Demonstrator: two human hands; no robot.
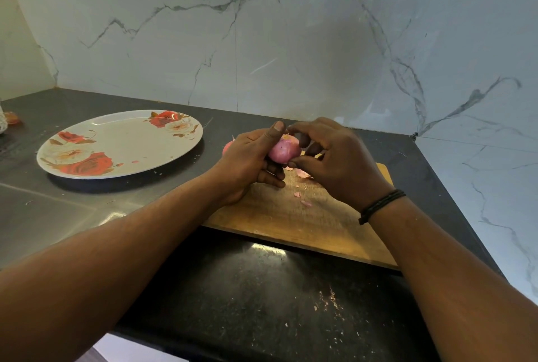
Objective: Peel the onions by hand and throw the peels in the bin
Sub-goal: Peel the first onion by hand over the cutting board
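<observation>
Setting: dark counter (262,289), marble wall behind.
Onion (284,151): pink, above wooden board (297,216).
Left hand (247,164): curled around onion.
Right hand (334,158): fingertips pinching onion's skin.
Peels (302,174): scattered on board.
Plate (119,143): floral, left.

Two bare forearms reach forward, the hands meeting in front.

The left hand (247,158) curls its fingers underneath with the thumb raised on top; the right hand (334,158), a dark band at its wrist, arches over from the opposite side, fingertips bent down toward the left thumb.
</observation>
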